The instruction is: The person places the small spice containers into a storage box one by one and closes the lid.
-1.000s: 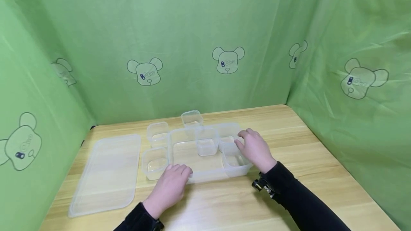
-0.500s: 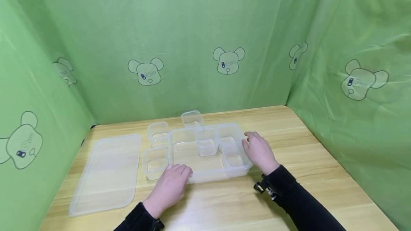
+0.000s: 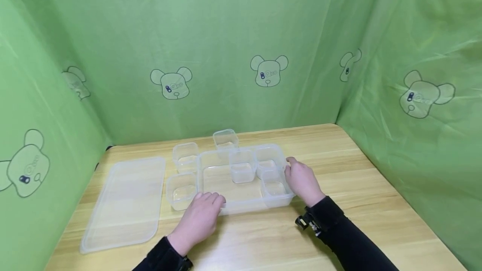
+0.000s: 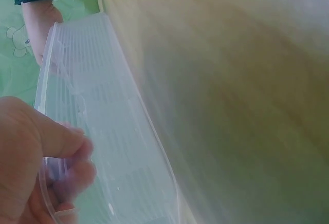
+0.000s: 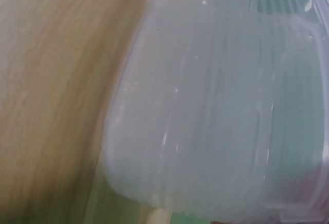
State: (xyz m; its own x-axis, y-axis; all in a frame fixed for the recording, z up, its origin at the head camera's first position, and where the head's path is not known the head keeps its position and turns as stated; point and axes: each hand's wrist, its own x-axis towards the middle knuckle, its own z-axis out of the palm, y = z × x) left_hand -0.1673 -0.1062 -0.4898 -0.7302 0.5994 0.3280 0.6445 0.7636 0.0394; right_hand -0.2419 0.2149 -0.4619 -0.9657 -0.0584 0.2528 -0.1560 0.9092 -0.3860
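A large clear plastic storage box [image 3: 244, 207] sits on the table with its top uncovered. My left hand [image 3: 199, 221] pinches its front wall near the left corner, thumb outside and fingers over the rim, as the left wrist view shows. Around the box's right end rests my right hand [image 3: 304, 182], fingertips right at the rim and thumb hidden. Inside, toward the right, stand three small clear containers: one near the middle [image 3: 242, 172], a back-right container [image 3: 268, 158] and a front-right container [image 3: 274, 187]. The box's ribbed wall [image 5: 195, 106] fills much of the right wrist view.
Left of the box, a front small container [image 3: 182, 193] and a back small container [image 3: 185, 157] stand on the wooden table [image 3: 271, 241]. Another small container [image 3: 226, 138] is behind the box. A flat clear lid [image 3: 126, 204] lies at far left. Green curtains [image 3: 218, 112] enclose the table.
My right hand has drawn back from over the front-right small container to the box's right rim, settling against it. My left hand and the containers have stayed put.
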